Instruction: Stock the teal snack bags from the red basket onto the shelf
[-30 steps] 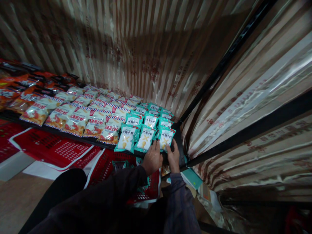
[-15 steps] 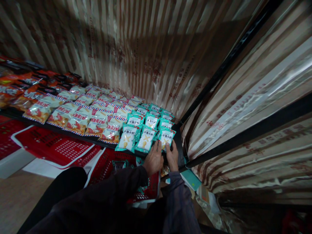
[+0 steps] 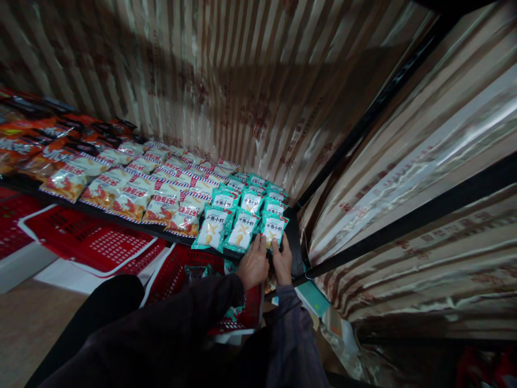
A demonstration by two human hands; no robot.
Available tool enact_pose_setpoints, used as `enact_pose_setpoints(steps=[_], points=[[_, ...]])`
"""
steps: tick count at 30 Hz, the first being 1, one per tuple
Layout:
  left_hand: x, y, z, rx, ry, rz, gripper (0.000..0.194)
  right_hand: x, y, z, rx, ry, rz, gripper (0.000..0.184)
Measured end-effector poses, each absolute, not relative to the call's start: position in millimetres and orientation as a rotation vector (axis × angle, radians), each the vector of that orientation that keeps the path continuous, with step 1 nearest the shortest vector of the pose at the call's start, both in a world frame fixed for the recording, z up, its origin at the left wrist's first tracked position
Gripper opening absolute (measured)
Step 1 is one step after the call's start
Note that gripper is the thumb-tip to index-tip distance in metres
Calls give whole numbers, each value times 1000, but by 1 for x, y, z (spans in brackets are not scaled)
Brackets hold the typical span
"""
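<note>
A small teal-and-white snack bag (image 3: pixel 274 227) lies at the front right corner of the shelf display, its top leaning slightly to the right. My left hand (image 3: pixel 253 264) is at its lower left side, fingers together and pressed against it. On the other side, my right hand (image 3: pixel 283 263) has thumb and fingers closed about the lower right edge. Both hands hold the bag between them, and its bottom edge is partly hidden by the fingers. Just left stands a matching teal bag (image 3: pixel 241 231), with several more in rows behind.
Rows of white snack bags (image 3: pixel 135 196) and orange bags (image 3: pixel 52 153) fill the shelf leftward. Below its edge sit red baskets (image 3: pixel 105 245), one with teal bags inside. A black post (image 3: pixel 363 132) rises at the right, before striped sheeting (image 3: pixel 258 70).
The held bag and my right hand have shifted slightly left, closer to the neighbouring bag. My left hand stays almost in place against the bag.
</note>
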State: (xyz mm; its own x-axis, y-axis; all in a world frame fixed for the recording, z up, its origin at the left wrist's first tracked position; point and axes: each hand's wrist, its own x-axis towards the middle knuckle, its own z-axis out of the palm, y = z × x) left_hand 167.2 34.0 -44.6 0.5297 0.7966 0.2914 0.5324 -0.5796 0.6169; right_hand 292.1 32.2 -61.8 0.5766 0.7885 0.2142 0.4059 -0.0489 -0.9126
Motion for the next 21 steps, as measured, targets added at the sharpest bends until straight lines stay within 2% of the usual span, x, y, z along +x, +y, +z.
enact_pose_setpoints(steps=[15,21], points=[[167,32,-39,2311,1056,818,68,291,31,-64,-1717,-1060,398,64],[164,26,-37,2347,1012,824,69,290,29,-64,-1725,-1023,386,70]])
